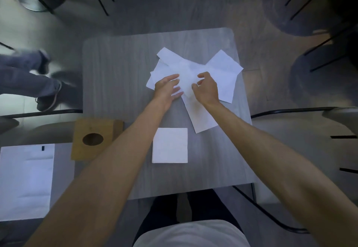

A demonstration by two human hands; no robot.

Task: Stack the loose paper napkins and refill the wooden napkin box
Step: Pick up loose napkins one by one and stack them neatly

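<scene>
Head view: loose napkins point(193, 72) are spread mid-table point(116, 72), thin and limp. Left hand point(167, 88) presses flat, fingers spread; right hand point(207, 89) seemingly pinches one sheet, best lifted at an edge.

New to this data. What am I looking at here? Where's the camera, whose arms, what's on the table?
There is no robot: a person works with two bare hands. The single picture comes from a wide-angle camera on their head, looking down, so the arms reach in from the bottom edge.

On the grey table lies a loose pile of napkins, overlapping at odd angles. Both hands are on it: the left hand rests fairly flat, fingers spread; the right hand is curled, seemingly pinching a napkin, though the grip itself is hard to see.

Closer to the person sits a tidy square stack, apparently napkins already gathered. Left of it is the wooden box with an oval opening on top, at the table's left edge. Someone else's legs show at far left.
</scene>
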